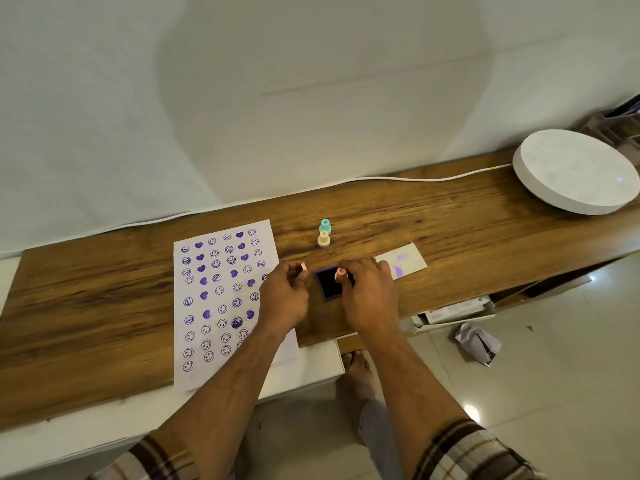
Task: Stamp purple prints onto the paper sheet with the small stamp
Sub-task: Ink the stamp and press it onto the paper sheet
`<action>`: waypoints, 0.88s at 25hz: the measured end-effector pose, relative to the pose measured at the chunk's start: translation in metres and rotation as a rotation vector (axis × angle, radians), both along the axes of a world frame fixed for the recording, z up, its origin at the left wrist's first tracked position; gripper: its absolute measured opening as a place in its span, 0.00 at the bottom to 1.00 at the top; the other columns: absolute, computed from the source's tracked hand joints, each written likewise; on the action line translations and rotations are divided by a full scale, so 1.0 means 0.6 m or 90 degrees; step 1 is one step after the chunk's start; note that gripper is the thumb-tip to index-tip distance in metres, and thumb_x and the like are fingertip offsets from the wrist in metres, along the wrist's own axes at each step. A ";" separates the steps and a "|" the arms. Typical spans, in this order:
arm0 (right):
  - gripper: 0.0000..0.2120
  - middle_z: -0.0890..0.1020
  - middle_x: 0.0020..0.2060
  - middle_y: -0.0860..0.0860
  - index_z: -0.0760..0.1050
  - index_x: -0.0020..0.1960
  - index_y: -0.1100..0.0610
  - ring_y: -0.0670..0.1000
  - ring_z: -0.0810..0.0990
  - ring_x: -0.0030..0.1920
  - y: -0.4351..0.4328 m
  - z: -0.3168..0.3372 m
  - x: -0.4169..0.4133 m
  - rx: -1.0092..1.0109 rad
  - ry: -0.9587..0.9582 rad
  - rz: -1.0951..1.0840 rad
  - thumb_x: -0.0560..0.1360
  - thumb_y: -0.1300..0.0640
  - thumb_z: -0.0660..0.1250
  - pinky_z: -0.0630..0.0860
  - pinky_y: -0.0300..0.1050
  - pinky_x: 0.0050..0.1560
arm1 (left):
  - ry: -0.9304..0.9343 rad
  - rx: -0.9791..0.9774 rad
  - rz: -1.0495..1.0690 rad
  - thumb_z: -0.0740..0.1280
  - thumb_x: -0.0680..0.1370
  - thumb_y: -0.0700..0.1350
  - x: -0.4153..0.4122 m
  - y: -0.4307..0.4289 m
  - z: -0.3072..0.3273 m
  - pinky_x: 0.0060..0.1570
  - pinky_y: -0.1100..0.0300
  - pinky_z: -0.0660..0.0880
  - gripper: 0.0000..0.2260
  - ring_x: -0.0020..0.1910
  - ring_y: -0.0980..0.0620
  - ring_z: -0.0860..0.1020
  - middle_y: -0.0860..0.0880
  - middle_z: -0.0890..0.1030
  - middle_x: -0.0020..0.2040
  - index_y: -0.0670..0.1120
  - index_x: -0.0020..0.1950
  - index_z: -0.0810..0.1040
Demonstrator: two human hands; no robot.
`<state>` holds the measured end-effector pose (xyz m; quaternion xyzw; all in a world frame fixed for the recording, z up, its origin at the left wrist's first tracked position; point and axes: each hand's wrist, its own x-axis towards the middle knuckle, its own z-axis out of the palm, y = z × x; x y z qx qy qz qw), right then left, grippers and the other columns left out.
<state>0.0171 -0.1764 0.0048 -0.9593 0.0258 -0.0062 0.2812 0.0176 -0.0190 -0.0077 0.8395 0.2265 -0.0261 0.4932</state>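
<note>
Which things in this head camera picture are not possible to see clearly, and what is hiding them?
- Pink stamp: its face is hidden by the right hand; design unknown.
- Ink pad: right edge covered by the same hand.
- Paper sheet: right-side prints hidden under the left hand and forearm.
- Small pink piece in left fingers: too small to identify.

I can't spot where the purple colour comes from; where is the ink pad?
In the head view the ink pad lies on the wooden table, between the two hands, just right of the paper sheet.
</note>
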 end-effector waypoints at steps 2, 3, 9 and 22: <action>0.14 0.83 0.63 0.49 0.80 0.67 0.49 0.54 0.74 0.64 0.006 -0.002 -0.003 -0.021 0.005 -0.006 0.82 0.53 0.69 0.76 0.52 0.60 | -0.002 -0.010 -0.001 0.69 0.81 0.49 -0.002 0.002 -0.006 0.41 0.68 0.68 0.09 0.50 0.58 0.77 0.57 0.82 0.53 0.53 0.60 0.81; 0.14 0.83 0.63 0.49 0.80 0.67 0.50 0.55 0.74 0.65 0.009 -0.003 -0.005 -0.033 0.002 -0.003 0.82 0.54 0.69 0.76 0.53 0.61 | -0.005 -0.014 -0.002 0.69 0.81 0.49 -0.002 0.003 -0.006 0.41 0.68 0.68 0.09 0.50 0.58 0.77 0.58 0.81 0.52 0.53 0.61 0.80; 0.16 0.83 0.65 0.51 0.80 0.68 0.53 0.57 0.72 0.68 0.016 -0.008 -0.006 -0.104 0.008 0.048 0.80 0.55 0.71 0.76 0.57 0.64 | -0.012 -0.033 -0.014 0.68 0.82 0.48 -0.003 0.012 -0.001 0.45 0.64 0.72 0.09 0.53 0.56 0.78 0.56 0.82 0.54 0.52 0.62 0.80; 0.13 0.81 0.55 0.39 0.75 0.64 0.41 0.42 0.75 0.53 0.123 -0.003 -0.082 0.202 -0.103 0.144 0.81 0.41 0.65 0.76 0.39 0.47 | -0.166 -0.148 0.162 0.68 0.82 0.43 -0.106 0.217 0.011 0.60 0.58 0.78 0.08 0.58 0.57 0.83 0.49 0.86 0.57 0.47 0.62 0.79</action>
